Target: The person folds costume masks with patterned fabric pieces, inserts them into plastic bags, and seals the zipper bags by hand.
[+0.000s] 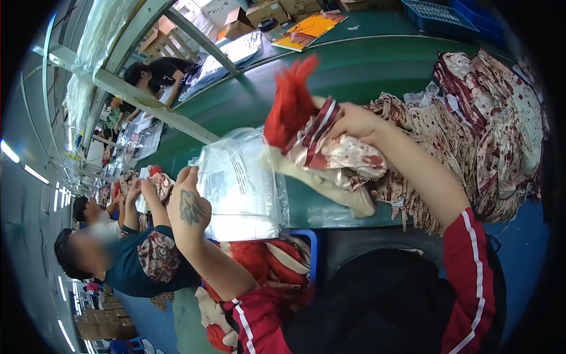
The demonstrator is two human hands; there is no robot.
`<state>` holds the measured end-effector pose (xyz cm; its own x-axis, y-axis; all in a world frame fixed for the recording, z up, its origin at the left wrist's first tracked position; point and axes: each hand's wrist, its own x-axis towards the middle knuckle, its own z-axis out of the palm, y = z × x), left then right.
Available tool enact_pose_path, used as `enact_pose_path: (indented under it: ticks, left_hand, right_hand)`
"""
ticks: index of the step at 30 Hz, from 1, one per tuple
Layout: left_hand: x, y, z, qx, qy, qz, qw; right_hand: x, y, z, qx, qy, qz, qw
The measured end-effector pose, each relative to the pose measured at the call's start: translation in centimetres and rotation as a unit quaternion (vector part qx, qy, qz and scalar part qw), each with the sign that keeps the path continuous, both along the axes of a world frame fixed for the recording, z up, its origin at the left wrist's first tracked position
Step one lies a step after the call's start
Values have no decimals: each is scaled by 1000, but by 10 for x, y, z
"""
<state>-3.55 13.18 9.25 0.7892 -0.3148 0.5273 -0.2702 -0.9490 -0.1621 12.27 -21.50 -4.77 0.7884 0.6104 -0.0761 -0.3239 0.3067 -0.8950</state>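
My right hand (356, 123) is closed on a bundled garment (348, 159), cream with dark red blotches, maroon-and-white striped trim and a blurred red tuft on top. The bundle is held above the green table (247, 97). My left hand (190, 203), with a dark mark on its back, is raised at the left edge of a stack of clear plastic bags (239, 189). Its fingers are bent together at the tips, and whatever may be between them is too small to make out. A beige piece (354, 203) lies under the bundle.
Stained-looking garments (501, 118) are heaped at the right. A blue-edged bin (313, 259) with red and cream items stands below the bags. An orange booklet (309, 32) and a cup (269, 26) sit at the back. Co-workers are at the left; a metal frame (156, 106) crosses there.
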Motion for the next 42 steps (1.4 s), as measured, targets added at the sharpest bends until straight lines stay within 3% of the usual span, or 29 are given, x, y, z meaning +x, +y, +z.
enact_pose_path:
  ticks: [4,7,10,15,18,21,24,27,31,35,36,38,40,41,42]
  left_hand:
    - [11,-16,3,-26,62,32,997]
    - [26,-13,-5,-44,38,-68,996]
    - [30,-20,-3,-29,33,-75,996]
    - [37,-31,5,-38,63,-73,995]
    - [40,-56,-6,-28,16,-73,997]
    - [48,-77,-9,-31,9,-108,994]
    - [53,-95,-12,-46,44,-163,985]
    - [51,-113,-17,-192,40,-242,950]
    - [37,-152,18,-137,86,-154,975]
    - [26,-190,-10,-142,2,-164,976]
    - [19,-199,-14,-137,6,-171,976]
    - [-2,-216,-22,-153,65,-206,964]
    - [-12,-219,-38,-163,92,-223,957]
    - [-9,-215,-58,-165,-35,-236,957]
    - [-7,-208,-75,-165,-161,-242,942]
  right_hand:
    - [-29,-41,68,44,-73,-86,993]
    - [-50,-68,96,38,-122,-187,974]
    - [-62,-96,108,118,-132,-262,949]
    - [-80,-129,123,25,-184,-307,933]
    - [-107,-97,132,30,-250,-281,926]
    - [-116,-49,125,-167,-350,-264,883]
    - [-111,-27,119,-374,-463,-225,771]
    - [-98,-11,109,-378,-440,-187,793]
    - [-91,3,111,-415,-436,-118,789]
    - [-72,41,79,-484,-434,-88,755]
    - [-65,46,69,-360,-523,-150,758]
    - [-35,68,34,-231,-590,-217,743]
    - [31,104,-4,-262,-556,-80,785]
    - [47,110,-11,-275,-537,-8,797]
    - [38,101,-2,-276,-537,-8,797]
